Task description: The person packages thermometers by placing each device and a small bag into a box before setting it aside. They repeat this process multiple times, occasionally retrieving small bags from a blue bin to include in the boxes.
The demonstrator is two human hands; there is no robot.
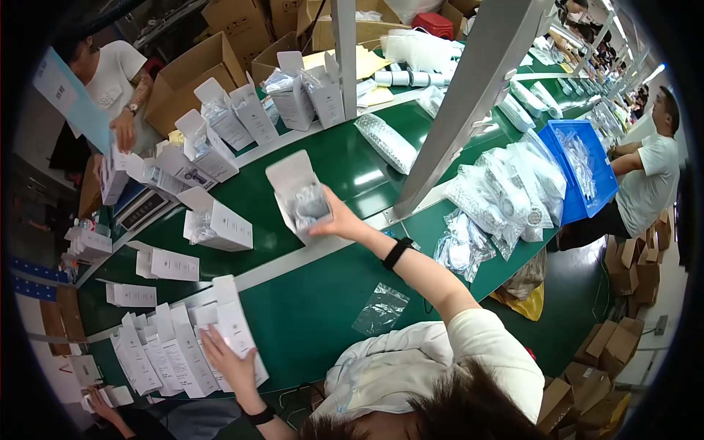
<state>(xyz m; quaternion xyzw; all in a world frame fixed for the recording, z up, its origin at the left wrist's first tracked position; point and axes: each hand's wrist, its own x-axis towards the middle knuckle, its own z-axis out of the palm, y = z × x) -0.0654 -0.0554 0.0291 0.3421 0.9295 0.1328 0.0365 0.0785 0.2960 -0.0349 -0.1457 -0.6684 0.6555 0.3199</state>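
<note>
My right hand (339, 221) reaches out over the green belt (345, 158) and grips an open white box (299, 196) by its lower corner. The box's lid flap stands up, and a clear bag with a grey part shows inside. My left hand (229, 361) lies flat on a row of folded white box blanks (176, 352) at the near left edge of the green table (308, 308). Both wrists wear black bands.
Several open filled white boxes (220, 224) stand on the belt to the left and far side. A clear empty bag (380, 308) lies near me. Bagged parts (506, 194) pile beside a blue bin (587, 172). A grey slanted post (469, 95) crosses the table. One person (110, 81) works far left, another (649, 183) at the right.
</note>
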